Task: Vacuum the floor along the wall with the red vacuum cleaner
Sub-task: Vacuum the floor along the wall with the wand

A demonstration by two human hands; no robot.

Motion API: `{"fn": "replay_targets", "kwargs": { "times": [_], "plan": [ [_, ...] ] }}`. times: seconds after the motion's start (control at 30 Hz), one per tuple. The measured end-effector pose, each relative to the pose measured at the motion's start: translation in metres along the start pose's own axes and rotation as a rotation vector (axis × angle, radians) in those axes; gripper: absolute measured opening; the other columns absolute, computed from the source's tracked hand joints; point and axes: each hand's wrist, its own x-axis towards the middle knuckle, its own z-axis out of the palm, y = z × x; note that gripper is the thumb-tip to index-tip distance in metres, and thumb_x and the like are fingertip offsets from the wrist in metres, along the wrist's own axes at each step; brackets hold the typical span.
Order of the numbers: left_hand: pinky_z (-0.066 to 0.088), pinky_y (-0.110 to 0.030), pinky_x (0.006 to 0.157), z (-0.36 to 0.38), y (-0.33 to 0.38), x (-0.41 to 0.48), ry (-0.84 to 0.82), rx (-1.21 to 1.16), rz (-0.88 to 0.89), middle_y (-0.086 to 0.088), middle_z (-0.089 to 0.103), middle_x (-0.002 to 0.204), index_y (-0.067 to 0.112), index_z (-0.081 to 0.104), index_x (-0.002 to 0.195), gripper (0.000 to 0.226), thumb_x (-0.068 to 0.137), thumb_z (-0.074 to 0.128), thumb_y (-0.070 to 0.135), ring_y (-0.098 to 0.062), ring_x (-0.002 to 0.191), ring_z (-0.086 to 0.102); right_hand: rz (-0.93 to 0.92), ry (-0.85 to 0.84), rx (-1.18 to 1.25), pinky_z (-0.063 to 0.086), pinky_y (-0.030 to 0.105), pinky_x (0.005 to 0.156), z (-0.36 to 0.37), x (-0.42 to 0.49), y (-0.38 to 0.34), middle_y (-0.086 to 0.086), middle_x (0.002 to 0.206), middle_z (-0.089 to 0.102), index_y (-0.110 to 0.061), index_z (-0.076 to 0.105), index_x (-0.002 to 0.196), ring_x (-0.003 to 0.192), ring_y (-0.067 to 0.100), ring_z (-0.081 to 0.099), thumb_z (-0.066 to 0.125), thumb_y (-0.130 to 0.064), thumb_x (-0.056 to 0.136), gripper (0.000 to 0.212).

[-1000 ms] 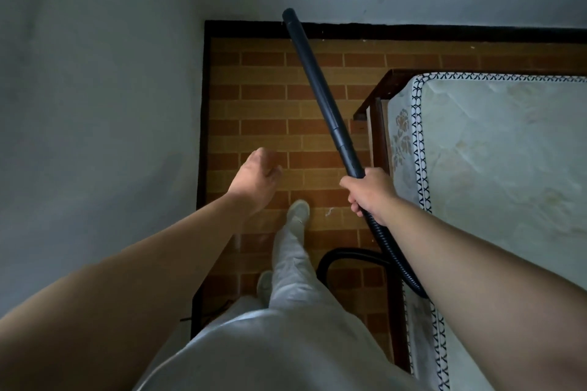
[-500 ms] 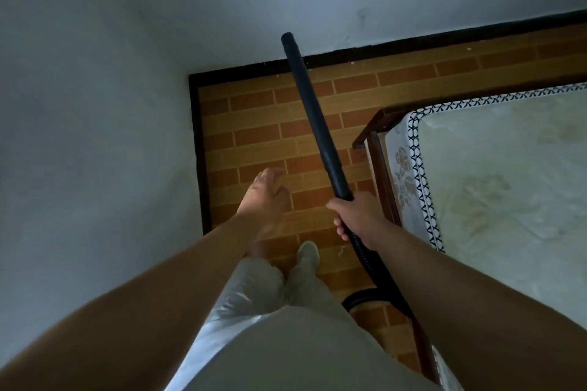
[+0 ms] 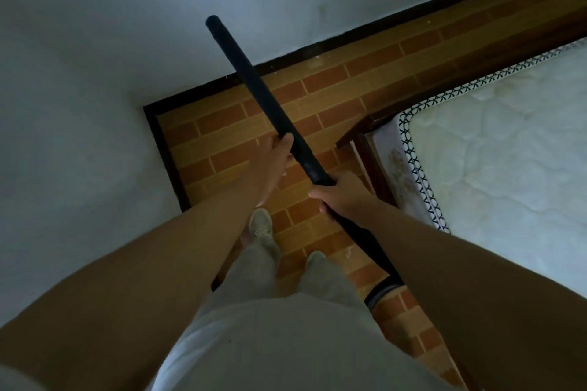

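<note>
Vacuum wand [image 3: 254,79] angled toward wall [image 3: 95,105]; right hand [image 3: 344,197] grip wrapped round it, left hand [image 3: 271,165] straight-fingered, touching it.

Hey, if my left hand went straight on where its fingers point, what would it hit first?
The black vacuum wand: your left hand points up at it, fingertips seemingly right at its side, though depth is unclear.

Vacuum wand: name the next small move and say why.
Probably close the left hand round the black wand: its fingers reach the tube but do not yet plainly wrap it, only the right hand grips it, and the tip seems raised against the wall.
</note>
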Motion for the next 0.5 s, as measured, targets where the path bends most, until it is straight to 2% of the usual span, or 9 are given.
{"fn": "replay_targets", "kwargs": {
  "times": [0.07, 0.13, 0.27, 0.37, 0.5],
  "plan": [
    [0.054, -0.043, 0.099, -0.008, 0.014, 0.017, -0.04, -0.092, -0.025, -0.001, 0.063, 0.126, 0.017, 0.051, 0.132, 0.038, 0.106, 0.046, 0.045, -0.018, 0.115, 0.064, -0.021, 0.003, -0.026, 0.047, 0.035, 0.052, 0.003, 0.008, -0.013, 0.009, 0.058, 0.056, -0.008, 0.058, 0.078, 0.046, 0.021, 0.051, 0.068, -0.018, 0.093, 0.02],
    [0.058, -0.046, 0.095, -0.013, 0.024, 0.032, -0.041, -0.137, -0.055, -0.007, 0.062, 0.13, 0.015, 0.046, 0.138, 0.04, 0.106, 0.051, 0.039, -0.023, 0.113, 0.067, -0.023, 0.018, -0.011, 0.047, 0.034, 0.051, 0.006, 0.016, -0.023, 0.009, 0.056, 0.055, -0.007, 0.056, 0.077, 0.045, 0.021, 0.05, 0.066, -0.018, 0.093, 0.021],
    [0.061, -0.045, 0.089, -0.013, 0.035, 0.053, -0.007, -0.196, -0.121, -0.007, 0.058, 0.129, 0.019, 0.042, 0.141, 0.035, 0.107, 0.049, 0.028, -0.026, 0.112, 0.066, -0.003, 0.032, -0.015, 0.053, 0.038, 0.056, 0.011, 0.037, -0.036, 0.016, 0.065, 0.061, -0.001, 0.062, 0.086, 0.054, 0.026, 0.057, 0.066, -0.019, 0.092, 0.019],
    [0.061, -0.043, 0.085, -0.013, 0.041, 0.07, -0.012, -0.188, -0.136, -0.006, 0.056, 0.131, 0.023, 0.039, 0.146, 0.039, 0.108, 0.047, 0.028, -0.024, 0.112, 0.063, 0.02, 0.052, -0.096, 0.057, 0.037, 0.056, 0.011, 0.057, -0.044, 0.013, 0.067, 0.064, -0.002, 0.064, 0.085, 0.05, 0.02, 0.061, 0.067, -0.023, 0.093, 0.022],
    [0.06, -0.034, 0.075, -0.012, 0.051, 0.091, 0.023, -0.155, -0.13, 0.0, 0.057, 0.12, 0.023, 0.04, 0.145, 0.037, 0.109, 0.045, 0.027, -0.017, 0.105, 0.062, 0.012, 0.117, -0.171, 0.064, 0.049, 0.069, 0.008, 0.086, -0.058, 0.012, 0.086, 0.071, -0.015, 0.064, 0.102, 0.073, 0.027, 0.072, 0.069, -0.035, 0.088, 0.025]
  ]
}}
